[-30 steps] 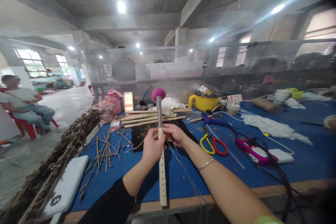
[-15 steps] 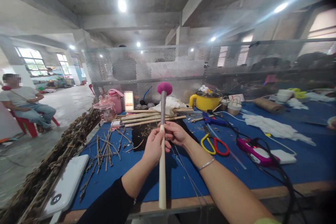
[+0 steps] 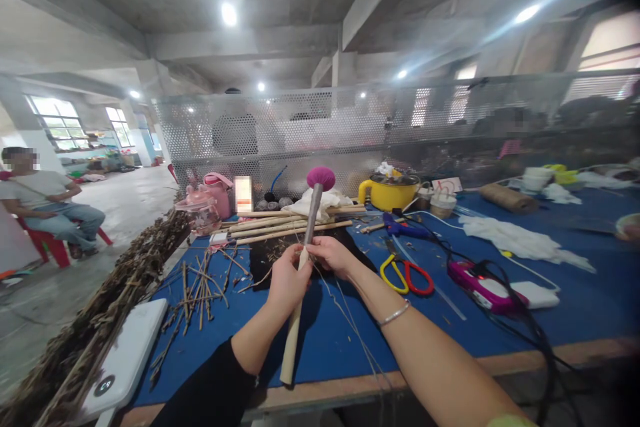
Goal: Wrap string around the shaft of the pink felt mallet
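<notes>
A mallet (image 3: pixel 313 213) with a round magenta head and a grey, thread-wrapped upper shaft is held over the table, head away from me and its pale wooden handle leaning down to the left. My left hand (image 3: pixel 287 280) is closed around the handle just below the grey wrap. Pinched at the lower end of that wrap are the fingers of my right hand (image 3: pixel 334 255), closed on the shaft; whether they also hold thread is hidden. Thin grey threads (image 3: pixel 350 320) run from near the fingers down over the table's front edge.
On the blue tabletop (image 3: pixel 360 300) are dry twigs (image 3: pixel 203 287), wooden sticks (image 3: pixel 280 233), scissors (image 3: pixel 407 277), a glue gun (image 3: pixel 407 227), a yellow pot (image 3: pixel 390 193), a magenta power strip (image 3: pixel 485 287) and a white power bank (image 3: pixel 125 353). A person (image 3: pixel 45 193) sits at left.
The mallet has tilted and turned: its head moved slightly right and lower, its handle end swung left. Both hands stay at the wrap's lower end.
</notes>
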Action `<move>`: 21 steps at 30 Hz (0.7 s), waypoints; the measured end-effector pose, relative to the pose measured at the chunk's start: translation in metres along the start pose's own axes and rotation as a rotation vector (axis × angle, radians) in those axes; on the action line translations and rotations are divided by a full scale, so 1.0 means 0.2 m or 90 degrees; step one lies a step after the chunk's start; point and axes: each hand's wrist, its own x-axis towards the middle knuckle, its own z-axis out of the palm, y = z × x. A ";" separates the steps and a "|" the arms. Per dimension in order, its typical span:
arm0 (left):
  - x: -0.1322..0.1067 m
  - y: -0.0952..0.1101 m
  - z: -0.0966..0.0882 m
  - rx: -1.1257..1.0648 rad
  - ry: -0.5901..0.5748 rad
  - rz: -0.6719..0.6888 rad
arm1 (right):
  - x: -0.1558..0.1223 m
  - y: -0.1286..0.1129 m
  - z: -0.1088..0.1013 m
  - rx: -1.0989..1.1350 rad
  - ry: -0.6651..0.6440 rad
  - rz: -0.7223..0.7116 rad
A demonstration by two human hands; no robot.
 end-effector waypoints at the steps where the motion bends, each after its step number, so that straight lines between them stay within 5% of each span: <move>1: 0.00 0.00 0.00 -0.021 -0.004 -0.014 | 0.00 0.00 0.00 0.007 -0.011 -0.006; 10: 0.00 0.07 0.03 -0.307 -0.054 -0.120 | -0.01 0.00 -0.01 0.142 -0.044 -0.005; 13: 0.00 0.05 0.02 -0.218 -0.060 -0.150 | 0.00 0.01 -0.01 0.082 -0.013 -0.017; 17: 0.00 0.01 0.01 -0.030 0.022 -0.039 | 0.00 0.01 -0.01 0.025 0.016 -0.008; 21: 0.00 0.00 0.01 0.022 0.015 0.002 | -0.01 0.00 0.00 0.026 -0.005 -0.002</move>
